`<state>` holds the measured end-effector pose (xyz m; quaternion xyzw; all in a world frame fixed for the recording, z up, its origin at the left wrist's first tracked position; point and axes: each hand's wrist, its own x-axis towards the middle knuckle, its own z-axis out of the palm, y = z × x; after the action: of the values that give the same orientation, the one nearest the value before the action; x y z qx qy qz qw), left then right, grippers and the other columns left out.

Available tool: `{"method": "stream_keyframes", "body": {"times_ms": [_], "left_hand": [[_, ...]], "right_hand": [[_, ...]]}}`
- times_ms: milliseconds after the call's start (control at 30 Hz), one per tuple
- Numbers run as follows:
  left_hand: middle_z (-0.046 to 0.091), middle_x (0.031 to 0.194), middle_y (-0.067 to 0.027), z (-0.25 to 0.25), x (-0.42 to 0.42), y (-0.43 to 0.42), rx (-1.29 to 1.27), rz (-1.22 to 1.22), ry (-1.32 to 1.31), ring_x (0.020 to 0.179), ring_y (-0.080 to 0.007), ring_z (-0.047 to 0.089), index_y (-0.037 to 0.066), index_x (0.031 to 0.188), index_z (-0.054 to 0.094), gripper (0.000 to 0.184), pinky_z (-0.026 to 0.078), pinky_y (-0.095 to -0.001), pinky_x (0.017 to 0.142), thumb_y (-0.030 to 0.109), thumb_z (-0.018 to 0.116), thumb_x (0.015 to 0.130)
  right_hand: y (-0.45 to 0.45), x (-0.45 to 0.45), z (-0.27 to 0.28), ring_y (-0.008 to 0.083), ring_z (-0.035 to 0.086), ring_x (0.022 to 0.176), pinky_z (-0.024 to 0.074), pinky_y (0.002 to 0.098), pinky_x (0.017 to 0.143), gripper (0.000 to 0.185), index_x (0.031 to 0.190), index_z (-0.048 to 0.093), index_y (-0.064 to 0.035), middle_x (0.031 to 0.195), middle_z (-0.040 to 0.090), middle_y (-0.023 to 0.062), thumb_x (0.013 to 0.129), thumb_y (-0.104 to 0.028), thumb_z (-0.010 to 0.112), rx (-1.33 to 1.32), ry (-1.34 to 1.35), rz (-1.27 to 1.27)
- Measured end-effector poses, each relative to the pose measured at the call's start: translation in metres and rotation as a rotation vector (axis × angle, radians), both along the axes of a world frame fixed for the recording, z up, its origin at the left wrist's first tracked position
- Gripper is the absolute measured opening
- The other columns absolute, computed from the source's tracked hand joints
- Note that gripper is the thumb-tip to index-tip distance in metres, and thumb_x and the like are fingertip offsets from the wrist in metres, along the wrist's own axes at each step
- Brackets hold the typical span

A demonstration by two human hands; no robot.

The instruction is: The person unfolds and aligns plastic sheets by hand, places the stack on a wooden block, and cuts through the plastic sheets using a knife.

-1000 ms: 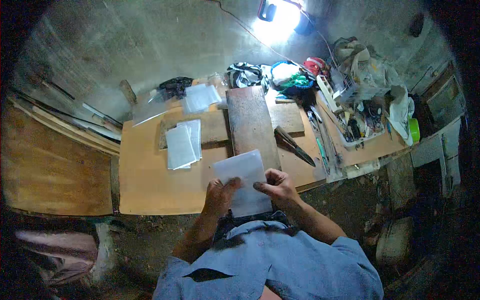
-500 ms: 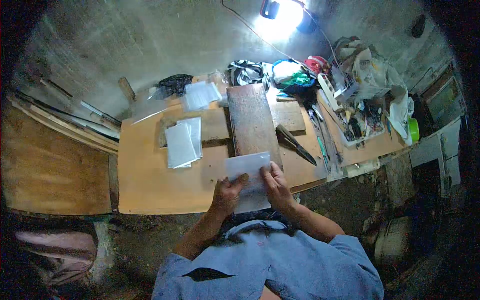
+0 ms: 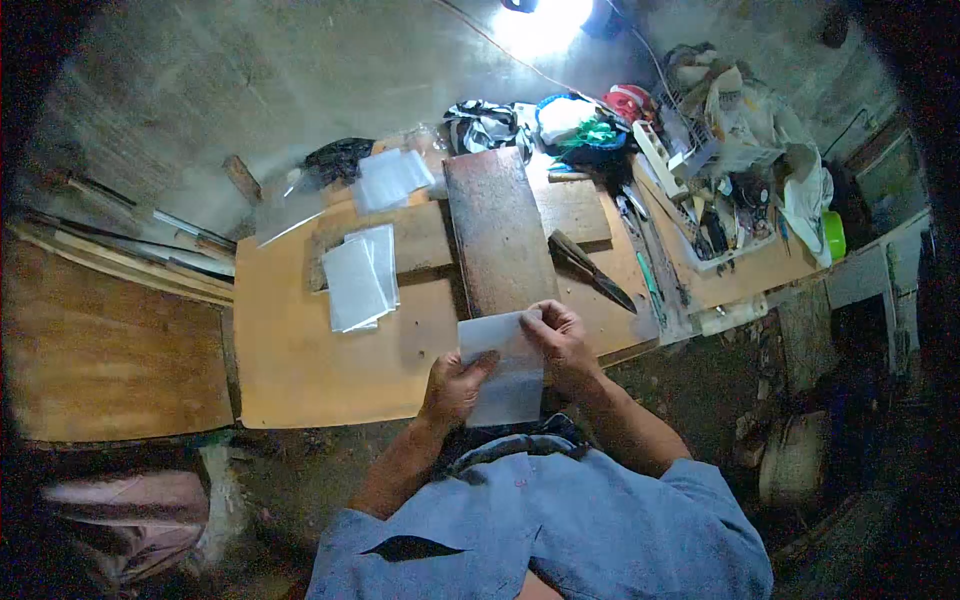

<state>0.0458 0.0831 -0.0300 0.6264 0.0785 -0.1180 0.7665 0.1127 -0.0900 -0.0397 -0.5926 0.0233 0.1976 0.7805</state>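
A milky, see-through rectangular plastic sheet (image 3: 508, 385) is held in front of my body, over the table's near edge. My left hand (image 3: 457, 388) grips its left side, thumb lying across the face. At the top right corner, my right hand (image 3: 558, 335) pinches the sheet between thumb and fingers. Whether it is one layer or several, I cannot tell. Just beyond it lies a dark, worn wooden board (image 3: 500, 225). Similar plastic sheets (image 3: 360, 285) lie overlapping to the left, and more plastic sheets (image 3: 390, 182) are farther back.
A large knife (image 3: 592, 272) lies right of the board on the orange-brown table (image 3: 300, 370). A tray of tools (image 3: 735, 230) stands at the right, near a green container (image 3: 833, 235). Bundled bags (image 3: 580, 130) line the back under a bright lamp (image 3: 545, 20).
My right hand has moved up to the sheet's top corner, its fingers now pinching there. My left hand keeps its hold. The view has shifted slightly.
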Motion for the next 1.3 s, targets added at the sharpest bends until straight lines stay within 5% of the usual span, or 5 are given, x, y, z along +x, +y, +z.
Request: {"method": "stream_keyframes", "body": {"times_ms": [400,967,1100,1167,1300], "left_hand": [[0.066,0.094,-0.0040,-0.028,0.020,-0.022,-0.096,0.078,0.128,0.084,-0.0118,0.060,-0.001,0.103,0.063,0.020,0.049,-0.0266,0.075,0.012,0.060,0.088],[0.066,0.091,-0.0078,-0.102,0.088,-0.035,0.147,0.244,0.081,0.080,-0.0144,0.061,-0.001,0.106,0.057,0.026,0.049,-0.0305,0.074,0.012,0.063,0.084],[0.057,0.112,-0.0170,-0.092,0.081,-0.052,0.459,0.468,-0.074,0.101,-0.0277,0.056,0.004,0.122,0.046,0.049,0.045,-0.0370,0.087,0.013,0.067,0.079],[0.047,0.123,-0.0182,-0.093,0.077,-0.058,1.149,0.316,-0.432,0.116,-0.0331,0.044,0.005,0.123,0.046,0.052,0.033,-0.0436,0.100,0.011,0.066,0.076],[0.038,0.135,-0.0169,-0.118,0.076,-0.080,1.303,0.093,-0.445,0.126,-0.0359,0.033,0.009,0.130,0.043,0.058,0.024,-0.0472,0.106,0.020,0.065,0.077]], "right_hand": [[-0.004,-0.010,-0.030,0.0070,0.047,0.068,0.0412,0.0222,0.062,0.015,0.100,0.052,-0.0052,0.082,0.054,-0.0014,0.089,-0.013,0.057,0.074,0.055,-0.053],[-0.040,0.108,-0.096,0.0113,0.056,0.077,0.0466,0.0247,0.070,0.021,0.093,0.056,0.0003,0.082,0.059,0.0040,0.076,-0.004,0.069,-0.430,-0.223,0.081],[-0.037,0.133,-0.129,0.0112,0.055,0.073,0.0464,0.0241,0.067,0.021,0.094,0.056,-0.0001,0.078,0.058,0.0034,0.077,-0.005,0.068,-0.564,-0.311,0.082],[-0.036,0.136,-0.130,0.0122,0.056,0.073,0.0469,0.0251,0.068,0.022,0.094,0.056,0.0002,0.079,0.059,0.0047,0.077,-0.006,0.068,-0.593,-0.296,0.080],[-0.029,0.140,-0.115,0.0160,0.059,0.075,0.0484,0.0284,0.070,0.026,0.095,0.057,0.0007,0.082,0.063,0.0096,0.076,-0.010,0.070,-0.720,-0.362,0.059]]}}
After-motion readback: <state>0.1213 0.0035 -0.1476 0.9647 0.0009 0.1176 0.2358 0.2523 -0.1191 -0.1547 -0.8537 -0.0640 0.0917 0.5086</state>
